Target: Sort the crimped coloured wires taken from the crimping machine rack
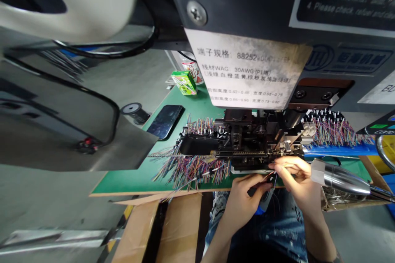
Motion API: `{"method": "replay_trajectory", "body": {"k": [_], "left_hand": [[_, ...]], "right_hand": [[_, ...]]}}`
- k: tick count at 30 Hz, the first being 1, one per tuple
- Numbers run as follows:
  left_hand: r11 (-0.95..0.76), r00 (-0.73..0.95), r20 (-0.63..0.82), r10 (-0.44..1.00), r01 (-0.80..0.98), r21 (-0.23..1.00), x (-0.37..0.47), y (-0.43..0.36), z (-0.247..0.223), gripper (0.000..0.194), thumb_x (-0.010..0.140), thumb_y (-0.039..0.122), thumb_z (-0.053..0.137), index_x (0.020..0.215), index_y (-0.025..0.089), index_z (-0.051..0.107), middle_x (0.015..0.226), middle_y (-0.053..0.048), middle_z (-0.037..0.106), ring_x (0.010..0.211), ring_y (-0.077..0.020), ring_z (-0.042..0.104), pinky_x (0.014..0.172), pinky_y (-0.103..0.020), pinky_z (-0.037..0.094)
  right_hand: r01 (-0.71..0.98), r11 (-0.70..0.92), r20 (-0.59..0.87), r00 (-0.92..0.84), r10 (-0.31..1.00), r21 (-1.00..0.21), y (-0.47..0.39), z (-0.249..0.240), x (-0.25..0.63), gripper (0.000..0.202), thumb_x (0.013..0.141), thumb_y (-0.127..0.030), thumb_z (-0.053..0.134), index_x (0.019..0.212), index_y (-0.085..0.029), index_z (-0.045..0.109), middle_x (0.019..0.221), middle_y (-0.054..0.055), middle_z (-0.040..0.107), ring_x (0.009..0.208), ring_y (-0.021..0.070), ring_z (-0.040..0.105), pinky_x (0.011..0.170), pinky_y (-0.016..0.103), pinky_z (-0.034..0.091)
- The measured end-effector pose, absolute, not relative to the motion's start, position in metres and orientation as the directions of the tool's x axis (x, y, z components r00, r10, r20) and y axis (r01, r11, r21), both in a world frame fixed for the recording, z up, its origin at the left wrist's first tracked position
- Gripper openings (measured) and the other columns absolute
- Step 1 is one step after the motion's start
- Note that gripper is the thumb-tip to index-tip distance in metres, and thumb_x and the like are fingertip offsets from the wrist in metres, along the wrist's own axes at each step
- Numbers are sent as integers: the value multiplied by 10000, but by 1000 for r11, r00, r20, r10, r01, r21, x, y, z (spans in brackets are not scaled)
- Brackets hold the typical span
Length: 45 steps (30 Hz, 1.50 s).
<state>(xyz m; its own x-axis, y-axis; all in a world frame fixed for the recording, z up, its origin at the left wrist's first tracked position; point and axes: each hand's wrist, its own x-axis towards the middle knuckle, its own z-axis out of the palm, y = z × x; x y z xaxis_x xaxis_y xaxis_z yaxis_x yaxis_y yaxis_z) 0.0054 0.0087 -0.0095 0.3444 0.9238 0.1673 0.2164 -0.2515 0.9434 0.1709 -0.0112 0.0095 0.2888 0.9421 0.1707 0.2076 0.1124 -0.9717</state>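
At lower center, the left hand and right hand pinch thin wires between thumb and fingers, just below the dark machine. Wire bundles lie left of it; a phone rests on the green table, farther left.

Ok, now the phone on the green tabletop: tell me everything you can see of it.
The phone is a slim black slab with rounded corners and a smooth, glossy face that looks like glass. That face is up and dark, with faint reflections and nothing readable. It lies flat and slantwise on the green tabletop, near its left edge, between the spool and the bundled wires. Neither the left hand nor the right hand touches it.
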Motion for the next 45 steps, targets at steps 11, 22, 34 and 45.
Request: {"method": "replay_trajectory", "body": {"k": [11,22,34,45], "left_hand": [[-298,302,234,924,188,936,7,8,-13,177,919,114,720,919,231,853,910,-32,880,792,-221,814,786,-275,623],[-274,294,214,932,182,944,8,8,-12,152,909,135,721,853,222,833,822,-21,863,737,-208,799,722,-252,598],[-173,482,68,873,178,969,-1,9,5,190,887,150,791,715,221,827,751,0,852,731,-208,788,771,-257,548],[-168,334,90,938,212,963,7,7,-6,105,874,144,799,812,213,849,784,-7,856,719,-199,775,746,-242,574]], "right_hand": [[189,80,136,303,943,-979,-10,13,170,224,942,-423,783,969,-205,827,796,68,821,510,158,590,434,273,430],[155,79,115,240,964,-985,-5,2,179,234,934,-435,789,994,-215,836,822,69,836,454,137,516,423,278,446],[156,228,251,147,957,-961,-18,18,181,111,994,-297,716,905,-237,742,910,47,783,675,191,699,619,318,576],[35,79,86,304,949,-996,-11,16,169,112,954,-313,750,1010,-245,819,929,53,876,818,255,820,713,366,672]]}}
